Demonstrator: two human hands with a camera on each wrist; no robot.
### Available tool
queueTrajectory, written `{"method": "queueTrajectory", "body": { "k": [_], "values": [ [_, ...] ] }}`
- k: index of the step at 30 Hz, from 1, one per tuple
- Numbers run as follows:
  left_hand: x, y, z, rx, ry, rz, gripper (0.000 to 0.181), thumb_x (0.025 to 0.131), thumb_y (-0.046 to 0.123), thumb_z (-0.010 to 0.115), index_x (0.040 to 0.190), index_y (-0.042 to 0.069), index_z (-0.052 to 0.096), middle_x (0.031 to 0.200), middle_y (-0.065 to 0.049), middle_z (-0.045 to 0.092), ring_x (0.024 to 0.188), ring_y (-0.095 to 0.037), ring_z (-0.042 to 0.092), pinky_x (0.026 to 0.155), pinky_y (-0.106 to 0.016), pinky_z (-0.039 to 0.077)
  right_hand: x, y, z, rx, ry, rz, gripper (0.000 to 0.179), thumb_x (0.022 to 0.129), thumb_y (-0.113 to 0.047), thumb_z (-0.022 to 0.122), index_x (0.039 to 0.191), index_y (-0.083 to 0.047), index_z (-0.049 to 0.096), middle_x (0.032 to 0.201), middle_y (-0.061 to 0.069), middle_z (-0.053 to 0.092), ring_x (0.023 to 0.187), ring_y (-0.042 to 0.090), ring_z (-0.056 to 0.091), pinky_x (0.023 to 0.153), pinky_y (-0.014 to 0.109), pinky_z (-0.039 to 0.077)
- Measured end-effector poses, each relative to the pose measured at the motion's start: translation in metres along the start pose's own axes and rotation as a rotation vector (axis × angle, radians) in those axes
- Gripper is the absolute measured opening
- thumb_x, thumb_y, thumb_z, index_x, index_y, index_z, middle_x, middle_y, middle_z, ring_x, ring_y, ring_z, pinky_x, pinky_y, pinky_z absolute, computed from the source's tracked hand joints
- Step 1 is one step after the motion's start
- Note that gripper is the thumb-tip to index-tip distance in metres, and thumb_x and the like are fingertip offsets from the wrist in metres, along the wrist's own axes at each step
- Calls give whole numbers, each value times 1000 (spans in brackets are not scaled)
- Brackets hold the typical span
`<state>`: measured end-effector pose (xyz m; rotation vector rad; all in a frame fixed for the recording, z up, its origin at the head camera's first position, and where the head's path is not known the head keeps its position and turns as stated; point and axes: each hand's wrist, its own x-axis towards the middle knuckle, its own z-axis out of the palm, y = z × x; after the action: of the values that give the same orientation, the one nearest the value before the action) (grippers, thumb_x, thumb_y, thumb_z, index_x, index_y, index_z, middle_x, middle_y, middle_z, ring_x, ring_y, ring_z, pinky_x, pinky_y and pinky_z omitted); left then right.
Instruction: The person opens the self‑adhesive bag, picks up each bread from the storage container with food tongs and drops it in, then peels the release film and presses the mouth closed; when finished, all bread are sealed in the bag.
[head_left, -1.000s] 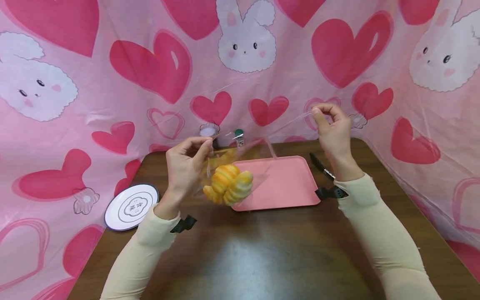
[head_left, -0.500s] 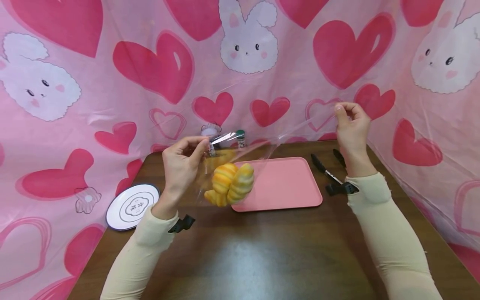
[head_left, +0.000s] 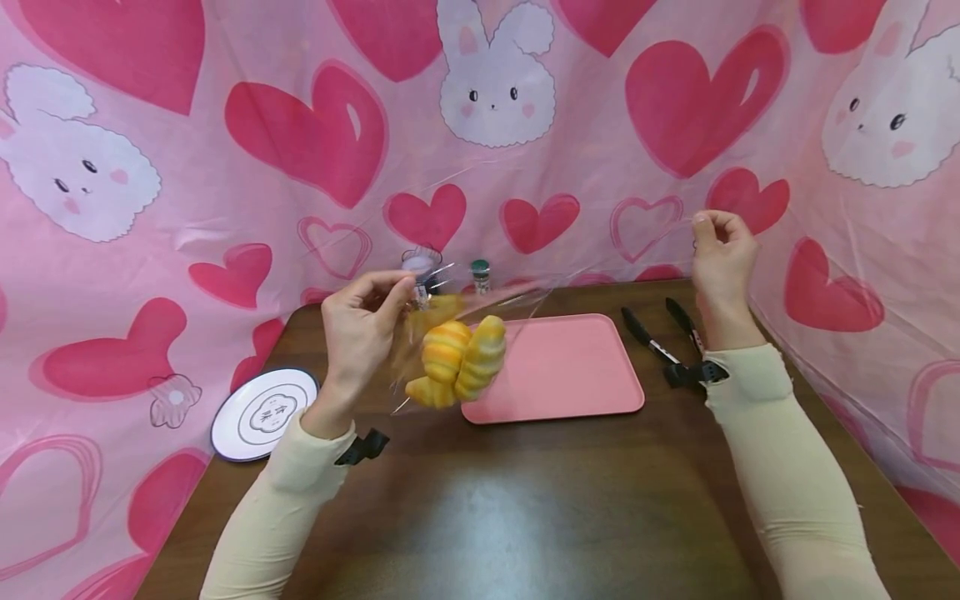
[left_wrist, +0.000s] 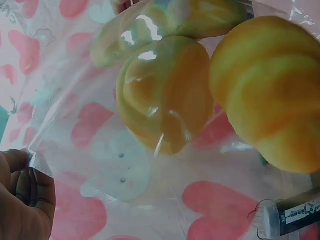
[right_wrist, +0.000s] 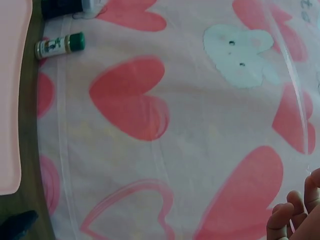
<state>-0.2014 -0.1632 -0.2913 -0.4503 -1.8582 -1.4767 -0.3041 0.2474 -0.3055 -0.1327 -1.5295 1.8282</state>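
Observation:
Clear plastic film (head_left: pixel 525 312), apparently a bag, is stretched in the air between both hands. Several yellow-orange, croissant-shaped breads (head_left: pixel 483 358) hang in its left part, looking like they lie inside it. My left hand (head_left: pixel 356 329) pinches one edge between thumb and forefinger, beside the breads. Far off to the right and a little higher, my right hand (head_left: pixel 726 258) pinches the other, thinly drawn-out end. In the left wrist view the film shines over the round breads (left_wrist: pixel 165 95), with the left hand (left_wrist: pixel 25 200) on its corner. The right wrist view shows only part of the right hand (right_wrist: pixel 300 210).
A pink tray (head_left: pixel 570 367) lies behind and below the film on the brown table (head_left: pixel 480 517). On the left is a white plate (head_left: pixel 240 429). Behind stand a green-capped jar (head_left: pixel 480 277) and a pale-capped bottle (head_left: pixel 422 265). Two black-handled utensils (head_left: pixel 639 327) lie right of the tray.
My right hand has moved to the right, pulling the film wider. The left hand has drifted slightly left. The breads have swung a little, and the second black-handled utensil has come into view.

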Motion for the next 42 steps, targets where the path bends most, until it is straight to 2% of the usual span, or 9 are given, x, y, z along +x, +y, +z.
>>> {"method": "queueTrajectory", "body": {
  "k": [4, 8, 11, 15, 20, 28, 32, 37, 42],
  "values": [
    [-1, 0, -3, -6, -4, -27, 14, 87, 14, 78, 95, 3, 78, 75, 2, 72, 61, -11, 62, 59, -18, 54, 7, 5, -8, -15, 34, 0, 15, 91, -10, 70, 79, -19, 68, 75, -8, 55, 78, 6, 48, 72, 19, 39],
    [-2, -2, -7, 22, -12, -28, 14, 87, 14, 77, 96, 4, 79, 78, 0, 73, 64, -10, 64, 63, -19, 56, 13, 6, -18, 40, 36, 34, 13, 90, -9, 72, 79, -16, 70, 72, -7, 59, 74, 7, 53, 69, 19, 41],
    [-1, -2, -10, 25, -8, -23, 12, 87, 12, 77, 96, 3, 79, 77, 4, 73, 63, -10, 65, 63, -19, 56, 15, 6, -26, 80, -18, 60, 12, 90, -7, 71, 79, -13, 70, 69, -8, 67, 65, 8, 56, 59, 17, 40],
    [-1, -1, -11, -32, 6, -66, 15, 86, 12, 78, 96, 1, 78, 75, 5, 73, 62, -12, 65, 62, -21, 58, 17, 5, -37, 33, -127, 81, 17, 92, -4, 65, 78, -11, 69, 65, -7, 71, 52, 7, 57, 48, 16, 37],
    [0, 2, -9, -37, 11, -90, 17, 86, 14, 78, 96, 0, 78, 77, 9, 73, 63, -11, 66, 63, -20, 58, 19, 6, -52, -146, -278, 126, 28, 92, -3, 59, 72, -18, 71, 58, -10, 68, 47, 4, 56, 48, 16, 42],
    [-1, 4, -8, -20, 8, -118, 18, 87, 17, 77, 99, 4, 79, 79, 9, 73, 67, -13, 67, 65, -22, 59, 23, 25, -81, -618, -563, 187, 29, 99, -25, 55, 75, -36, 68, 61, -25, 65, 58, 1, 55, 60, 21, 45],
    [-1, 4, -10, -6, 4, -99, 19, 87, 19, 78, 99, 4, 79, 79, 8, 73, 67, -13, 68, 66, -23, 59, 24, 42, -88, -764, -676, 191, 22, 100, -32, 57, 90, -21, 74, 65, -24, 66, 62, 3, 57, 65, 24, 45],
    [0, 6, -10, -36, 19, -133, 18, 86, 16, 78, 98, 3, 78, 79, -5, 73, 65, -14, 66, 64, -21, 59, 22, 68, -94, -847, -777, 178, 36, 100, -27, 58, 110, 6, 69, 70, -19, 68, 62, 5, 60, 63, 22, 49],
    [0, 14, -9, -54, 25, -157, 17, 87, 12, 77, 98, -1, 77, 76, -1, 72, 64, -15, 64, 64, -19, 58, 20, 89, -102, -922, -821, 169, 36, 101, -27, 55, 107, 5, 71, 75, -7, 71, 67, 10, 60, 61, 24, 47]
  ]
}}
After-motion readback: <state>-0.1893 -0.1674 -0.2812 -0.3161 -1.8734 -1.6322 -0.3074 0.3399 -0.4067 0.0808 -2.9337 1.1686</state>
